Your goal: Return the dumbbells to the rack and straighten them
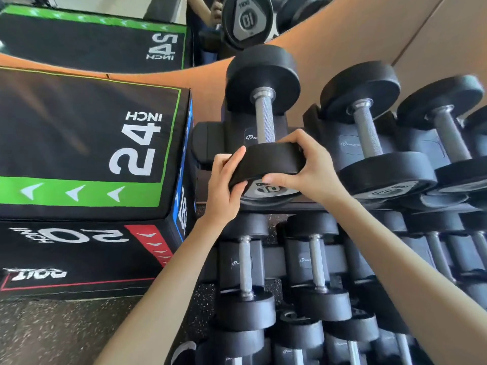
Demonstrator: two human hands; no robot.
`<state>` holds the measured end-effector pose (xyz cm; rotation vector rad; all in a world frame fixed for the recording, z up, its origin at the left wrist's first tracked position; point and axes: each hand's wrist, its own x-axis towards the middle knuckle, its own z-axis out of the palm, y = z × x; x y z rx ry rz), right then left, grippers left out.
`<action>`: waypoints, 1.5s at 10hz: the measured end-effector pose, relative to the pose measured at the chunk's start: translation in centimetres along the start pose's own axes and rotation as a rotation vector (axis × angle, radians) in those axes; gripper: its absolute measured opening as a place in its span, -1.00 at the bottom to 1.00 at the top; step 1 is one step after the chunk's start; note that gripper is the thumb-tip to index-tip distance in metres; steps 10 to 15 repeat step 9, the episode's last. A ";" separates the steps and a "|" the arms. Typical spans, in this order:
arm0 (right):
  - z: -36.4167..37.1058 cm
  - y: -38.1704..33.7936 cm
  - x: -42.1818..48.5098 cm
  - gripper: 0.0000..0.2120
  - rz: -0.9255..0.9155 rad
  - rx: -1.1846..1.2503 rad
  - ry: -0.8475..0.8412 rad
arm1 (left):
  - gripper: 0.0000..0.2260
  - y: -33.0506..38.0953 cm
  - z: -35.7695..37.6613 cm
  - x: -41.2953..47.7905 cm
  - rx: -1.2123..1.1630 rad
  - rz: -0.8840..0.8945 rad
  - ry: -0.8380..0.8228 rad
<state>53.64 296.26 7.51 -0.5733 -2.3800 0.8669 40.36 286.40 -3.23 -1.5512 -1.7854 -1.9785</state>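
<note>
A black dumbbell marked 10 (264, 119) lies in the leftmost cradle on the top tier of the rack (208, 143), its knurled steel handle pointing away from me. My left hand (224, 185) grips the left side of its near head. My right hand (305, 164) grips the right side of the same head, fingers curled over the rim and thumb under it. More black dumbbells (369, 133) sit in the cradles to the right. Lower tiers hold several other dumbbells (246, 272).
A stacked black plyo box (87, 143) with green and red bands stands close against the rack's left end. A mirror (245, 19) behind the rack reflects the dumbbell and a person's arm. Speckled rubber floor (66, 333) lies at lower left.
</note>
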 end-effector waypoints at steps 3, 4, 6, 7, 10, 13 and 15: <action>0.0 3.1 -1.0 -0.50 0.007 0.353 0.150 | -0.51 1.5 -0.7 2.5 0.239 0.174 -0.281; 0.6 3.9 -1.6 -0.45 0.028 0.485 0.201 | -0.52 2.2 -1.2 3.4 0.383 0.244 -0.350; 0.6 3.2 -1.3 -0.58 0.004 0.388 0.158 | -0.54 3.7 -1.6 2.2 0.340 -0.008 -0.276; 0.0 2.8 -2.2 -0.56 0.068 0.318 0.065 | -0.52 5.4 -2.5 2.1 0.443 -0.082 -0.383; -6.3 1.9 -7.4 -0.40 0.126 -0.189 -0.061 | -0.52 10.6 -2.6 3.0 0.664 -0.036 -0.467; -6.3 1.9 -7.4 -0.40 0.126 -0.189 -0.061 | -0.52 10.6 -2.6 3.0 0.664 -0.036 -0.467; -6.3 1.9 -7.4 -0.40 0.126 -0.189 -0.061 | -0.52 10.6 -2.6 3.0 0.664 -0.036 -0.467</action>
